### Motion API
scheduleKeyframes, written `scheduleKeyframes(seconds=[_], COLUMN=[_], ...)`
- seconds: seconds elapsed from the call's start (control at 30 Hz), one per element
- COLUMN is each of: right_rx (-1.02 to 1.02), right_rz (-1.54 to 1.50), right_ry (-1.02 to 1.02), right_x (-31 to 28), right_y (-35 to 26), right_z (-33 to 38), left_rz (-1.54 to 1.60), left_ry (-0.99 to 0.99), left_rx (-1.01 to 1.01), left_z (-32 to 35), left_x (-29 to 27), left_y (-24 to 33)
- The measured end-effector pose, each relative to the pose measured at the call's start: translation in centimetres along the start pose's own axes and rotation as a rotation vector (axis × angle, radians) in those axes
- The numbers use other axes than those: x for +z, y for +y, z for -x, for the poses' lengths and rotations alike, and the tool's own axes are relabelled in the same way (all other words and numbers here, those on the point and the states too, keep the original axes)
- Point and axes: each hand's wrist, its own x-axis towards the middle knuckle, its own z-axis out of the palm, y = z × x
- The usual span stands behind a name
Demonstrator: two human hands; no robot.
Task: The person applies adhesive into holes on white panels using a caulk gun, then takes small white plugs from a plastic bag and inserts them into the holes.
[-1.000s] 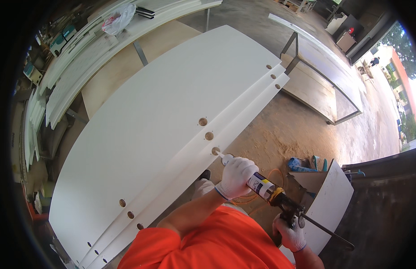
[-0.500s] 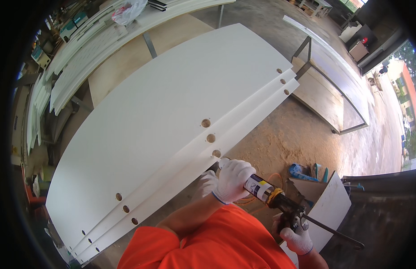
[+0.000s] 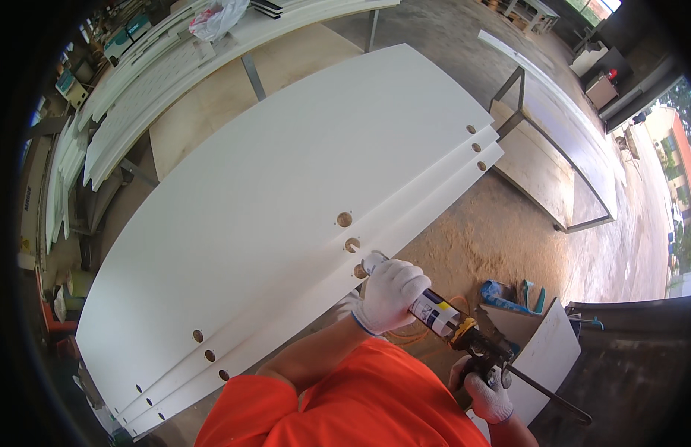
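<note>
My left hand (image 3: 392, 294), in a white knit glove, wraps around the front of a caulking gun (image 3: 472, 335) loaded with a labelled sealant tube (image 3: 435, 313). My gloved right hand (image 3: 486, 391) closes around the gun's handle; the trigger is mostly hidden by fingers. The white nozzle (image 3: 374, 261) points up and left, its tip at the middle round hole (image 3: 352, 245) of a group of three. These holes run along the stepped edges of stacked white curved panels (image 3: 286, 164). A lower hole (image 3: 360, 271) lies just beside the nozzle.
Long white boards (image 3: 155, 89) lie on a rack at the far left, a plastic bag (image 3: 217, 21) on top. A metal-framed stand (image 3: 554, 160) is at the right. Sawdust (image 3: 472, 238) covers the floor near blue items (image 3: 502, 294) and a white board (image 3: 547, 357).
The caulking gun and my left hand have shifted slightly relative to the panels, bringing the nozzle from the lowest hole to the middle one. The view has tilted a little. Both hands keep their grip.
</note>
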Motion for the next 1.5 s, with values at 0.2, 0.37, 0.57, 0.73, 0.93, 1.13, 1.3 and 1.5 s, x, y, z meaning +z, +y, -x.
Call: scheduleKeyframes(seconds=[0.2,0.37,0.57,0.73,0.93,1.13,1.3,1.5], right_rx=[-0.087,-0.025,-0.043,-0.016,-0.127,-0.017,-0.018,-0.078], right_rz=[0.259,0.275,-0.146,0.046,-0.104,-0.11,0.122,-0.26], right_ry=[0.06,-0.009,0.151,0.243,0.045,0.007,0.071,-0.013], right_x=[-0.3,-0.7,-2.8,-2.8,-1.0,0.0,0.1,-0.2], right_y=[-0.3,-4.0,4.9,1.5,-4.3,-6.6,-7.7,-11.3], right_z=[-1.4,-1.1,-0.5,-0.8,-2.1,-4.6,-5.4,-5.5], left_rz=[0.022,0.019,0.01,0.011,-0.037,0.006,0.035,0.032], left_ry=[0.045,0.078,0.032,0.001,0.038,0.026,0.09,0.12], left_rx=[-0.043,-0.088,-0.122,-0.078,0.028,0.009,-0.027,-0.11], left_z=[-0.6,-1.2,-1.9,-2.3,-5.3,-5.7,-5.7,-6.7], left_x=[0.3,-0.4,-2.1,-0.9,-1.9,-2.2,-1.8,-3.6], left_y=[-1.0,-0.3,-0.6,-1.6,-1.9,-4.7,-5.6,-4.9])
